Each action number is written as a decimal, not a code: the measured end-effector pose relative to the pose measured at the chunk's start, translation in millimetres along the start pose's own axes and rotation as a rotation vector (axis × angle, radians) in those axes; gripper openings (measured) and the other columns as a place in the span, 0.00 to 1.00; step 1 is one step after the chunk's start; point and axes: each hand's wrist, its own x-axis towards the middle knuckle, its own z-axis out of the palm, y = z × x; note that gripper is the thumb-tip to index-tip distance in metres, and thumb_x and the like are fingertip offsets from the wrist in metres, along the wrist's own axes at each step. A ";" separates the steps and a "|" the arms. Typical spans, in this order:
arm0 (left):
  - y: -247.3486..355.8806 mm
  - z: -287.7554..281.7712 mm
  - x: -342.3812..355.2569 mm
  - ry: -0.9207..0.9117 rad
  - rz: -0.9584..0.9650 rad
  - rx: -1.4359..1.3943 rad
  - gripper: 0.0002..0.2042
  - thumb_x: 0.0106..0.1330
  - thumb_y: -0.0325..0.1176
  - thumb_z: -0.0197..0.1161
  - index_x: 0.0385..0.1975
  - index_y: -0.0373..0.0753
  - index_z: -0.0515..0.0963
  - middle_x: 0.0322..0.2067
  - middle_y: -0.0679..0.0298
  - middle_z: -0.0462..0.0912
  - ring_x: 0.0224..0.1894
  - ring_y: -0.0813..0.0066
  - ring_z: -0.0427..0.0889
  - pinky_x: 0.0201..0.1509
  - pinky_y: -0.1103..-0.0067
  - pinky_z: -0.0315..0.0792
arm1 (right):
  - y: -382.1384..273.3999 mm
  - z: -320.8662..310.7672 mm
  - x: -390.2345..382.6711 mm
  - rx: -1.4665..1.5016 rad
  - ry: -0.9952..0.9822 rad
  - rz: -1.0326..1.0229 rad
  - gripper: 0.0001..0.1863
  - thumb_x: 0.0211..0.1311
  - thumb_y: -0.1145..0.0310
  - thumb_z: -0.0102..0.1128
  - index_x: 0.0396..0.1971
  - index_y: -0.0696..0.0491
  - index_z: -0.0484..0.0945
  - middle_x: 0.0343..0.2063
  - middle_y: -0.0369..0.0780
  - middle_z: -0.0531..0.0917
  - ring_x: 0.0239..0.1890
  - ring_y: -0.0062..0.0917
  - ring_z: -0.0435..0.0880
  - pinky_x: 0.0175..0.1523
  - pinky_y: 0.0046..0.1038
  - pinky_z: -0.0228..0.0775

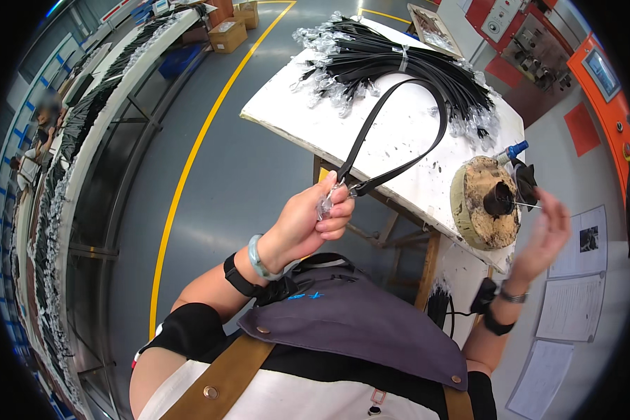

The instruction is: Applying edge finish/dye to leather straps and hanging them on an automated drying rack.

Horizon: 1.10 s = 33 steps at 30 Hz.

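My left hand [308,222] is closed around the metal-fitted ends of a black strap [363,133], with clear plastic wrap showing between the fingers. From there the strap rises in a loop that spans the front edge of the white table [287,105]. On the right, my right hand [544,236] is slightly blurred, its fingertips at one end of a thin stick [526,204]. The stick's other end reaches a small black cup [498,200], which is set in a round, stained, yellowish foam block [477,225] on the table corner.
A tied bundle of black straps [406,61] with plastic-wrapped ends lies across the table. Behind the foam block is a blue-capped bottle [516,149]. An orange machine [602,77] stands at right. Along the left runs a long bench [105,105] with straps; a person [38,143] is beyond it.
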 end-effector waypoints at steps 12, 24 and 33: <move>4.5 8.4 -3.5 0.077 0.032 0.278 0.19 0.72 0.48 0.36 0.20 0.44 0.59 0.19 0.71 0.60 0.15 0.87 0.50 0.17 0.88 0.51 | -62.4 114.6 -49.6 0.003 -0.551 -0.234 0.20 0.50 0.79 0.55 0.44 0.54 0.62 0.49 0.43 0.77 0.55 0.35 0.69 0.55 0.33 0.58; 7.4 2.2 -5.8 0.075 0.034 0.296 0.20 0.71 0.48 0.37 0.20 0.43 0.60 0.18 0.71 0.60 0.15 0.87 0.50 0.17 0.87 0.51 | -66.1 127.4 -57.3 -0.101 -0.580 -0.264 0.24 0.47 0.80 0.56 0.46 0.54 0.62 0.52 0.42 0.74 0.56 0.32 0.69 0.54 0.33 0.59; 8.5 3.5 -6.9 0.104 0.045 0.376 0.19 0.71 0.48 0.39 0.20 0.43 0.61 0.18 0.72 0.61 0.15 0.87 0.50 0.18 0.87 0.50 | -65.6 132.5 -60.9 -0.099 -0.578 -0.282 0.25 0.46 0.81 0.56 0.47 0.55 0.61 0.53 0.42 0.73 0.55 0.31 0.69 0.53 0.33 0.60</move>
